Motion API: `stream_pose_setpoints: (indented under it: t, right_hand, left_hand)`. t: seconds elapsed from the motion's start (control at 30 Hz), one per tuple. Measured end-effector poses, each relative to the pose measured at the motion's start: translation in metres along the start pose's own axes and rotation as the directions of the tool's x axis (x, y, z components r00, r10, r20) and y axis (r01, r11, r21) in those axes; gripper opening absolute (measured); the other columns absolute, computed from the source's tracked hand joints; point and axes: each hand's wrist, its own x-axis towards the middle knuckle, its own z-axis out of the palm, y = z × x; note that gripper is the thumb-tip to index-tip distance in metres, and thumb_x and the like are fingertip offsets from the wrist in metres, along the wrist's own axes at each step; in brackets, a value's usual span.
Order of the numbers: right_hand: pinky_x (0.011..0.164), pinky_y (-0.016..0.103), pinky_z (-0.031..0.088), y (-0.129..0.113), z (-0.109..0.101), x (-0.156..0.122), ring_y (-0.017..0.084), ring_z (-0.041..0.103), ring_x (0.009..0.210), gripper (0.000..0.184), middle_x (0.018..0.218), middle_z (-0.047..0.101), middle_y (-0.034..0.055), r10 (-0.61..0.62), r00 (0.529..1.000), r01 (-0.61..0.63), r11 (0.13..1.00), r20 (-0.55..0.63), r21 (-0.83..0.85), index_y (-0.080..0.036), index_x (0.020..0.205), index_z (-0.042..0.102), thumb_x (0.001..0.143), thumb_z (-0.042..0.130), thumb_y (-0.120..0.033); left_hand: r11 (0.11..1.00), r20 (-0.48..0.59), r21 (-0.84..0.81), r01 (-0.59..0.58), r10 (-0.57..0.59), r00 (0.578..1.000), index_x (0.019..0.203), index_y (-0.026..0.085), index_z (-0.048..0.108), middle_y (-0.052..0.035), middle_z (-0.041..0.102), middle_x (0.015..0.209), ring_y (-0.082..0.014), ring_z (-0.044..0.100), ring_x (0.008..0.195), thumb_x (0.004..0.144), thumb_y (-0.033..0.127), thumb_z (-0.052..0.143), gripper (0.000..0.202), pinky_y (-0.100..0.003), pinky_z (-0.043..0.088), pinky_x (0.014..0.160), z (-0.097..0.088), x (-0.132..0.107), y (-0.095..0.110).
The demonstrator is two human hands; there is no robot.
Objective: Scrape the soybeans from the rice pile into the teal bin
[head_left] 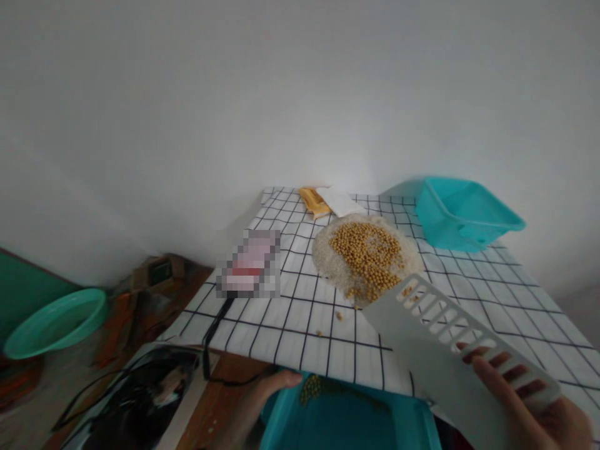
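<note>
On the checked tablecloth lies a flat mound of white grains like rice [325, 253], topped with round yellow beans like soybeans [368, 250]. My right hand [529, 406] grips a grey plastic board [417, 353] through the slots along its side. The board's far corner reaches the near edge of the mound. Below the table's front edge is a teal tub [356, 425] with some beans [312, 387] in its far left corner. My left hand [265, 397] holds the tub's left rim, thumb on top and other fingers hidden.
A second teal basket [464, 215] stands at the back right. A yellow packet [314, 203] and a white sheet [340, 201] lie near the wall. A blurred pink device [250, 259] with a black cable [218, 325] sits left. A green basin [60, 325] is lower left.
</note>
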Motion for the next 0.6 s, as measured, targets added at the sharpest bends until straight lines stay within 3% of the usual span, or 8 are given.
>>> stream_pose_setpoints:
  t: [0.1,0.27,0.33,0.43,0.5,0.6]
  right_hand:
    - [0.050,0.028,0.055,-0.003,0.008,-0.003,0.027,0.074,0.063,0.025,0.071,0.078,0.0063,0.018,1.000,-0.018,0.999,-0.013,0.027,-0.021,0.067,0.078,0.074,0.082,-0.044]
    - [0.057,0.025,0.056,-0.020,0.022,-0.008,0.024,0.073,0.069,0.021,0.073,0.078,0.0050,0.120,0.993,-0.120,0.990,0.007,0.077,-0.020,0.073,0.081,0.075,0.081,-0.041]
    - [0.056,0.023,0.055,-0.026,0.026,-0.006,0.023,0.073,0.066,0.021,0.071,0.078,0.0047,0.143,0.990,-0.143,0.983,0.006,0.112,-0.020,0.070,0.080,0.075,0.081,-0.041]
    - [0.050,0.021,0.054,-0.031,0.031,-0.002,0.021,0.072,0.058,0.020,0.068,0.078,0.0042,0.120,0.993,-0.122,0.982,0.021,0.144,-0.020,0.065,0.080,0.068,0.085,-0.039]
    - [0.049,0.020,0.054,-0.035,0.034,0.001,0.021,0.073,0.058,0.018,0.066,0.078,0.0036,0.083,0.996,-0.086,0.984,0.025,0.153,-0.021,0.063,0.080,0.064,0.086,-0.037]
    - [0.045,0.019,0.050,-0.045,0.042,0.002,0.019,0.070,0.052,0.015,0.057,0.073,0.0020,0.059,0.998,-0.062,0.986,0.025,0.156,-0.022,0.059,0.078,0.065,0.083,-0.034]
  left_hand:
    - [0.999,0.025,-0.006,0.034,-0.033,0.999,0.083,0.029,0.083,-0.0028,0.087,0.090,-0.0278,0.079,0.085,0.083,0.041,0.071,0.017,-0.042,0.065,0.084,0.001,-0.001,0.004]
    - [0.999,-0.005,-0.014,0.030,-0.030,1.000,0.084,0.031,0.084,-0.0010,0.087,0.101,-0.0292,0.076,0.103,0.078,0.036,0.076,0.012,-0.044,0.057,0.101,-0.004,0.002,0.001]
    - [0.999,-0.002,-0.016,0.036,-0.036,0.999,0.086,0.030,0.085,-0.0012,0.087,0.103,-0.0300,0.076,0.103,0.075,0.034,0.077,0.014,-0.044,0.057,0.101,-0.004,0.005,0.001]
    - [0.996,0.019,-0.035,0.080,-0.080,0.997,0.077,0.029,0.083,-0.0022,0.087,0.084,-0.0285,0.079,0.082,0.083,0.033,0.065,0.020,-0.043,0.063,0.085,0.002,0.006,0.006]
    - [0.994,0.010,-0.039,0.098,-0.098,0.995,0.076,0.029,0.082,-0.0015,0.087,0.081,-0.0275,0.080,0.080,0.085,0.031,0.061,0.023,-0.043,0.064,0.084,0.004,0.003,0.011]
    - [0.998,-0.006,-0.016,0.065,-0.066,0.998,0.085,0.029,0.082,-0.0035,0.087,0.094,-0.0291,0.079,0.093,0.084,0.035,0.066,0.017,-0.046,0.061,0.094,0.001,-0.003,0.013]
